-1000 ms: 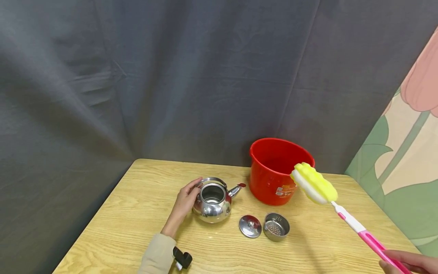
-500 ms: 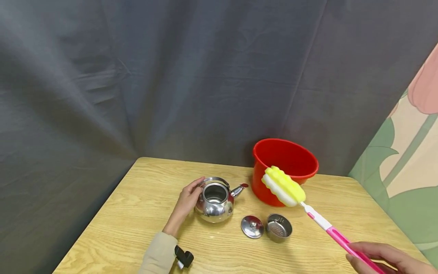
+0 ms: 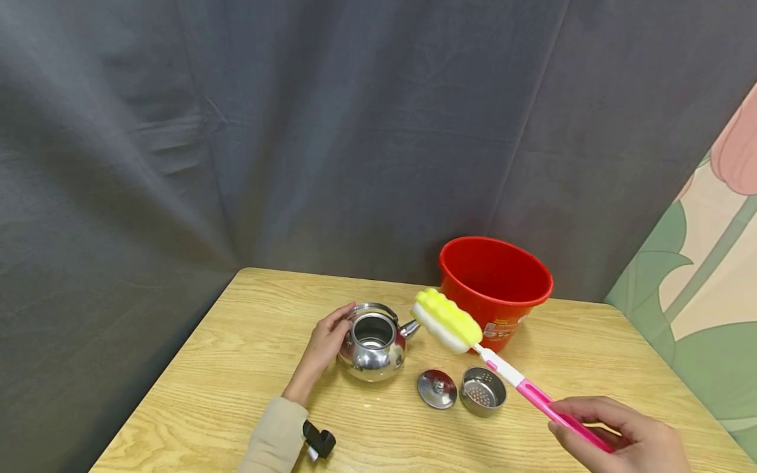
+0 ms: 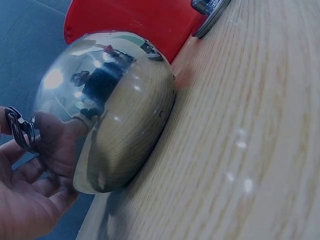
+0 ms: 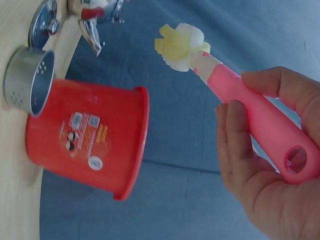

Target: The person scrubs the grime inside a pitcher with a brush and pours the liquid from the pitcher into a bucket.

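A shiny steel kettle [image 3: 371, 360] with its top uncovered stands upright on the wooden table. My left hand [image 3: 324, 341] grips the kettle's handle at its left side, and in the left wrist view the thumb and fingers [image 4: 50, 200] lie about the handle's metal end. My right hand [image 3: 629, 433] holds a sponge bottle brush [image 3: 503, 369] by its pink handle, between thumb and fingers. The brush's yellow and white sponge head is in the air, pointing toward the kettle, and covers the spout's tip in the head view.
The steel lid [image 3: 437, 389] lies on the table right of the kettle, beside a small perforated strainer basket [image 3: 483, 393]. A red bucket [image 3: 497, 269] stands behind them, near the table's [image 3: 207, 381] back edge. A grey curtain [image 3: 355, 131] hangs behind.
My right hand has come in from the lower right, carrying the brush leftward until its sponge head is near the kettle's spout. My left hand and the kettle stay put.
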Motion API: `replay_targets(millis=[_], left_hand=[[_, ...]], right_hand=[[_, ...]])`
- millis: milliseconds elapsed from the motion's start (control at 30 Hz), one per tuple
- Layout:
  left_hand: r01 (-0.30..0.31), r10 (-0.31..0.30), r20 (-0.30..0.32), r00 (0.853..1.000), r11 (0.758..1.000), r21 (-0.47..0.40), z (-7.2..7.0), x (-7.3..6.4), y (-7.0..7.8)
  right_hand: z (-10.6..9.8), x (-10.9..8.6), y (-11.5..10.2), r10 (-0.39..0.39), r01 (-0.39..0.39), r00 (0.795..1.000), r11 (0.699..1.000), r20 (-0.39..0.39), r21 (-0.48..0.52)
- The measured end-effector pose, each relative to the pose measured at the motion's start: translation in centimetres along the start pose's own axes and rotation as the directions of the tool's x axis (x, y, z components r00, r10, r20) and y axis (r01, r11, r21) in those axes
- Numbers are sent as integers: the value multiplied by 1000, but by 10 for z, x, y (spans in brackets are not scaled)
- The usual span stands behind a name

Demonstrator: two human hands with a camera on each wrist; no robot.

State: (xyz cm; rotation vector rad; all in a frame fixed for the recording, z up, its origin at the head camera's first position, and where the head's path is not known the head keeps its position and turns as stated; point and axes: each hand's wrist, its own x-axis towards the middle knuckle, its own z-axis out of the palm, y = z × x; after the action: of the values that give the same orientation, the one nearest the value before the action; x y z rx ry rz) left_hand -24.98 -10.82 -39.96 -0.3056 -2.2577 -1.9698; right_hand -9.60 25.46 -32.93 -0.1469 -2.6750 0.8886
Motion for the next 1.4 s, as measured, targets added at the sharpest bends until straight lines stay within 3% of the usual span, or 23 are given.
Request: replay_targets(millis=[100,300,567,733,1000,1233,1400], left_hand=[[2,-2,-1,1000,1000,1,0,2,-4],[-10,10,-25,1000,1000,-8,2,14,-34],[9,-9,-33,999,1000,10,3,18,-42],[18,-18,-42,999,1000,11,3,17,-41],[27,-26,-38,999,999,17,3,17,-39],[38,-38,-10,999,999,12,1,9,-18],[34,-34,-17,999,999,18,2,13,-32]], right_hand=[[4,1,-5,-10,9,1000,999,25,35],[11,1,-15,-15,10,999,997,51,80],[16,7,-19,-15,6,989,998,149,62],[20,12,-24,-40,26,981,997,191,76],[25,19,-37,-148,122,974,981,171,154],[29,30,-44,-147,124,963,986,227,113],[30,39,-49,-211,201,951,977,227,67]])
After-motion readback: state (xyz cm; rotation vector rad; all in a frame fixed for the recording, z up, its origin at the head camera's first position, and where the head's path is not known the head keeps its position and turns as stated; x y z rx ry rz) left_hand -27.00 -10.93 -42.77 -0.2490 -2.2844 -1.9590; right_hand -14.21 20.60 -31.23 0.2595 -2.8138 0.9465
